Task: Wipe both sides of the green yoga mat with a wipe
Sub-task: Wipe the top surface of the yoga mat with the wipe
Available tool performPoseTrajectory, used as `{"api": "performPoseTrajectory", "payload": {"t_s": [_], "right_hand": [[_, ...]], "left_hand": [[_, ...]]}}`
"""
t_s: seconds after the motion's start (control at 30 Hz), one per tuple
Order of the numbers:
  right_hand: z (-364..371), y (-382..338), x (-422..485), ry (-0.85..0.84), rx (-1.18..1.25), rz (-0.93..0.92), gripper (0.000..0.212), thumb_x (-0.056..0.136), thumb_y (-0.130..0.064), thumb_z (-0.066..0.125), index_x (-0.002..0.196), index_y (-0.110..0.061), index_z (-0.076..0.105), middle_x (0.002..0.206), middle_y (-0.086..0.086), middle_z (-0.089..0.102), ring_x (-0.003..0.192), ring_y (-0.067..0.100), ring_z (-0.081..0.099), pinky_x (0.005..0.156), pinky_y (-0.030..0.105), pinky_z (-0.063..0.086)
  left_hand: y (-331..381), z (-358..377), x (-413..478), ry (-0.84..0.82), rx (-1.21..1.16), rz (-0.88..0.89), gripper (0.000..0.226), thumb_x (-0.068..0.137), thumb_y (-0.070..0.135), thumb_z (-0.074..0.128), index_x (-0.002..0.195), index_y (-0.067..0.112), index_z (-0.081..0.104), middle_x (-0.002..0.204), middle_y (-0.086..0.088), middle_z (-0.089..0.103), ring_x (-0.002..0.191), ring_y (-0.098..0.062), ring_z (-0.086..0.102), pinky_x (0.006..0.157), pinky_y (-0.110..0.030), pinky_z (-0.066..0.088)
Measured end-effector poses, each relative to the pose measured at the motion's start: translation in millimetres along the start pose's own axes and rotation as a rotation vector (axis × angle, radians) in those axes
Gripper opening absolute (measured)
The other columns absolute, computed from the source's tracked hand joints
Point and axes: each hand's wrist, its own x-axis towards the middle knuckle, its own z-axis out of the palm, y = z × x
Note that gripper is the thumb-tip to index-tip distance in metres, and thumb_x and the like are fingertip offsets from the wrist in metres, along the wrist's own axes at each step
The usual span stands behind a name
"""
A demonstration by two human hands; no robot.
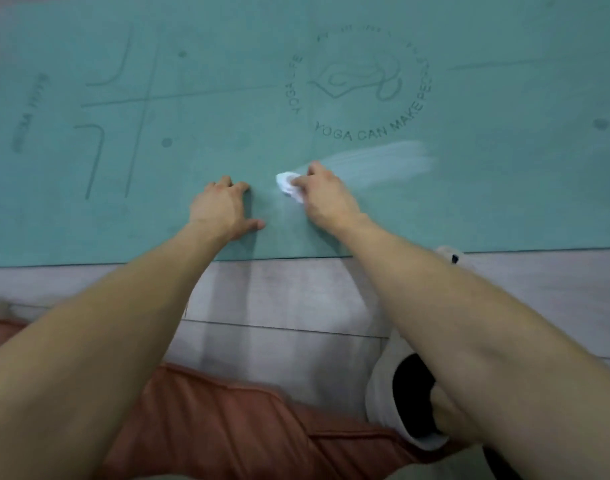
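The green yoga mat (504, 202) lies flat across the upper half of the view, with printed lines and a round logo on its top side. My right hand (326, 199) grips a crumpled white wipe (288, 186) and holds it down on the mat near the front edge. A pale streak runs on the mat to the right of that hand. My left hand (222, 209) rests on the mat just left of the wipe, fingers bent at the tips and holding nothing.
The mat's front edge (89, 263) meets a light wood-look floor (279, 296). My knee in reddish trousers (227, 427) is at the bottom. A pale slipper (383, 382) is on my foot at the lower right.
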Motion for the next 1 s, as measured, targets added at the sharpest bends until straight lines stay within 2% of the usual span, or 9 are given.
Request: {"api": "performPoseTrajectory", "payload": {"t_s": [0.1, 0.2, 0.33, 0.53, 0.63, 0.7, 0.8, 1.0], "right_hand": [[-49, 95, -16, 0.183, -0.130, 0.262, 0.033, 0.097, -0.001, 0.049, 0.123, -0.010, 0.069, 0.117, 0.023, 0.051, 0.099, 0.045, 0.062, 0.086, 0.049, 0.052], [-69, 148, -24, 0.251, -0.139, 0.424, 0.028, 0.098, 0.000, 0.048, 0.117, -0.006, 0.068, 0.121, 0.028, 0.053, 0.105, 0.049, 0.061, 0.090, 0.051, 0.053], [-61, 130, -29, 0.254, 0.017, 0.454, 0.029, 0.096, -0.002, 0.051, 0.121, -0.005, 0.066, 0.130, 0.027, 0.050, 0.111, 0.048, 0.058, 0.100, 0.051, 0.051], [-65, 126, -42, 0.164, 0.092, 0.441, 0.040, 0.098, -0.005, 0.054, 0.134, -0.013, 0.067, 0.131, 0.021, 0.047, 0.116, 0.044, 0.058, 0.101, 0.044, 0.051], [-72, 125, -34, 0.148, 0.112, 0.486, 0.039, 0.099, -0.006, 0.057, 0.137, -0.009, 0.065, 0.138, 0.022, 0.048, 0.122, 0.041, 0.058, 0.106, 0.042, 0.049], [-73, 116, -26, 0.131, 0.115, 0.495, 0.037, 0.099, -0.006, 0.056, 0.136, -0.008, 0.063, 0.142, 0.022, 0.048, 0.125, 0.040, 0.057, 0.105, 0.045, 0.050], [-65, 96, -22, 0.113, 0.114, 0.470, 0.029, 0.100, -0.006, 0.055, 0.127, -0.009, 0.062, 0.135, 0.022, 0.044, 0.113, 0.041, 0.062, 0.100, 0.046, 0.053], [-60, 99, -25, 0.076, 0.014, 0.302, 0.038, 0.102, -0.015, 0.055, 0.140, -0.018, 0.056, 0.128, 0.016, 0.041, 0.106, 0.041, 0.057, 0.093, 0.047, 0.052]], "left_hand": [[18, 1, -20, -0.041, -0.017, -0.010, 0.074, 0.089, 0.058, 0.074, 0.153, 0.031, 0.049, 0.136, -0.010, 0.052, 0.126, -0.036, 0.055, 0.106, -0.046, 0.050], [27, -9, -44, -0.190, 0.036, 0.028, 0.075, 0.090, 0.051, 0.076, 0.156, 0.037, 0.046, 0.145, -0.011, 0.049, 0.133, -0.032, 0.054, 0.109, -0.037, 0.044], [45, -31, -63, -0.281, 0.137, 0.139, 0.063, 0.091, 0.050, 0.074, 0.148, 0.032, 0.057, 0.143, -0.009, 0.060, 0.130, -0.031, 0.057, 0.105, -0.035, 0.048], [90, -97, -46, -0.040, 0.134, 0.301, 0.053, 0.097, 0.049, 0.067, 0.146, 0.029, 0.058, 0.137, -0.007, 0.063, 0.130, -0.032, 0.056, 0.105, -0.041, 0.048], [98, -124, -38, 0.067, 0.085, 0.321, 0.050, 0.098, 0.046, 0.065, 0.144, 0.029, 0.059, 0.137, -0.005, 0.064, 0.130, -0.030, 0.056, 0.105, -0.041, 0.049], [98, -130, -38, 0.082, 0.089, 0.338, 0.049, 0.097, 0.045, 0.065, 0.143, 0.029, 0.060, 0.136, -0.004, 0.065, 0.129, -0.029, 0.057, 0.105, -0.041, 0.050], [89, -129, -35, 0.052, 0.152, 0.365, 0.050, 0.097, 0.047, 0.065, 0.143, 0.030, 0.059, 0.136, -0.003, 0.065, 0.129, -0.029, 0.057, 0.106, -0.042, 0.050], [66, -137, 13, 0.023, 0.160, 0.320, 0.048, 0.093, 0.048, 0.067, 0.139, 0.032, 0.062, 0.138, -0.004, 0.064, 0.127, -0.031, 0.059, 0.105, -0.043, 0.052]]}}
